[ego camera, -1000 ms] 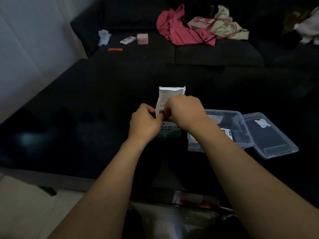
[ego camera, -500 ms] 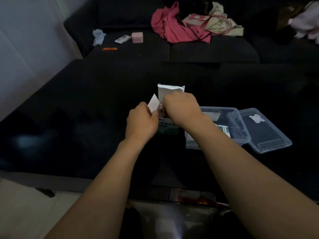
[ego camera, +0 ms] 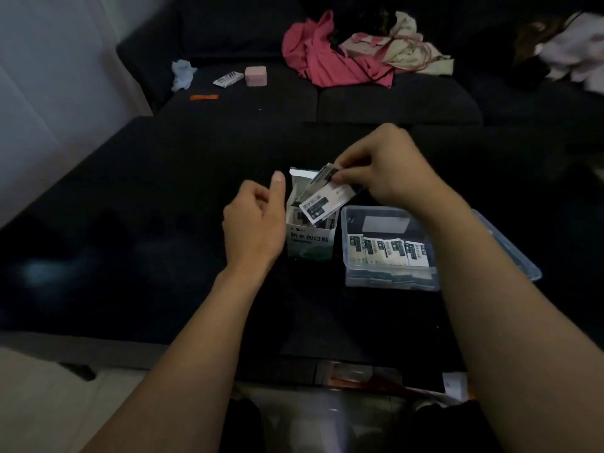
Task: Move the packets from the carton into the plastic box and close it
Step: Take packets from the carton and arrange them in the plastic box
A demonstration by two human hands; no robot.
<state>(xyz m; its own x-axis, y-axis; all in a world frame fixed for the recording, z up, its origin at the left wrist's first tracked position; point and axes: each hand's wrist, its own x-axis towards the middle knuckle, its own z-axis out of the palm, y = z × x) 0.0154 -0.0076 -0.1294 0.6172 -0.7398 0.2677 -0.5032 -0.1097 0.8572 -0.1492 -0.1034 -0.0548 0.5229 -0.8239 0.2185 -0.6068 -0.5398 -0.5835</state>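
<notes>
A small white and green carton [ego camera: 310, 241] stands open on the black table, more packets showing inside it. My right hand [ego camera: 384, 168] pinches a few white and black packets [ego camera: 325, 199] by their top edge, lifted above the carton's mouth. My left hand [ego camera: 256, 220] rests against the carton's left side with the thumb up and fingers loosely curled, gripping nothing. To the right stands the clear plastic box [ego camera: 389, 279] with several packets [ego camera: 387, 251] upright inside. Its clear lid [ego camera: 510, 253] lies past my right forearm, mostly hidden.
The black table [ego camera: 130, 223] spreads wide to the left. A dark sofa behind holds a pink garment [ego camera: 330, 60], a pink small box [ego camera: 256, 75], a white tube [ego camera: 227, 79], an orange pen [ego camera: 204, 97] and crumpled tissue [ego camera: 182, 73]. Papers [ego camera: 454, 384] lie at the near right edge.
My right hand has pulled packets up out of the carton and risen above it. My left hand has let go of the carton's flap and now rests beside it.
</notes>
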